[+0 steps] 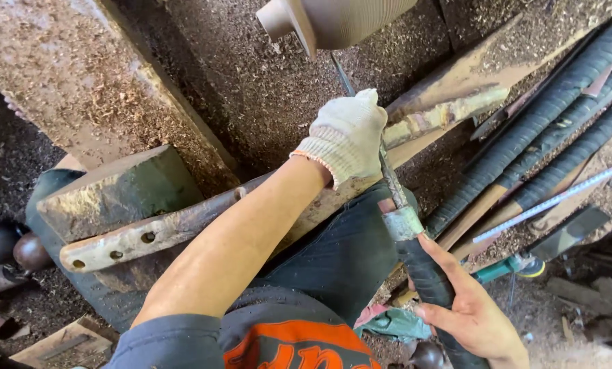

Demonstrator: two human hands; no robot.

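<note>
Right now we're over a wood lathe, sawdust everywhere. At twelve o'clock a pale wooden workpiece (333, 20) sits on the lathe, its surface already ridged with fine turned grooves and a stepped collar at its left end, so shaping looks well under way, though the rough ribbing suggests smoothing is left to do. A long turning chisel (395, 198) runs from about five o'clock up toward the workpiece; its thin blade passes above the glove, but I can't tell whether the tip is touching the wood.

Left hand (347, 137), in a white knit glove, is at centre frame, arm stretched forward, fingers closed over the chisel's shaft and pressing it down onto the worn wooden tool rest (183, 225), a long bar with drilled holes running from eight o'clock to two. Right hand (467, 314), bare, sits low at five o'clock, fingers wrapped around the black taped handle just below the metal ferrule, thumb laid along the top.

Off at three o'clock, more black-wrapped tool handles (559, 130) lie in a row, well apart from both hands. A teal rag (388, 324) lies at six.
</note>
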